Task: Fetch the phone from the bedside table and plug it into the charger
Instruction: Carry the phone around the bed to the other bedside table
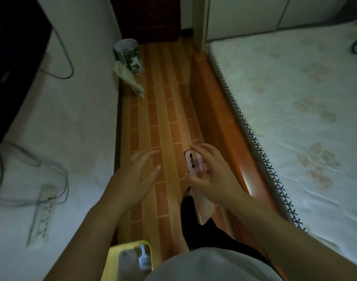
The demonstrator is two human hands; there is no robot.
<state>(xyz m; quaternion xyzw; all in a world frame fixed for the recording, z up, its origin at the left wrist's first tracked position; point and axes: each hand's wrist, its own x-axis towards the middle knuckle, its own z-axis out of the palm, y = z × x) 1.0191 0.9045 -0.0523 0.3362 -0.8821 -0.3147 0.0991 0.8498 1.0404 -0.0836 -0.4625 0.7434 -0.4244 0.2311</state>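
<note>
A pink phone [193, 163] with three dark camera lenses is held upright in my right hand [214, 177], back side toward me, above the tiled floor strip beside the bed. Its lower end [204, 211] sticks out below my wrist. My left hand [133, 179] hovers empty to the left of the phone, fingers spread, a short gap away. On the white surface at the left lies a white power strip [39, 222] with grey cables [31, 159] running from it; a plug head [49, 189] sits at its far end.
A bed with a white patterned cover [295, 118] and a wooden side rail [218, 118] fills the right. A patterned bin [129, 55] with a bag stands far along the floor. A yellow tray [129, 258] holds a small white brush. A dark object [11, 57] stands at upper left.
</note>
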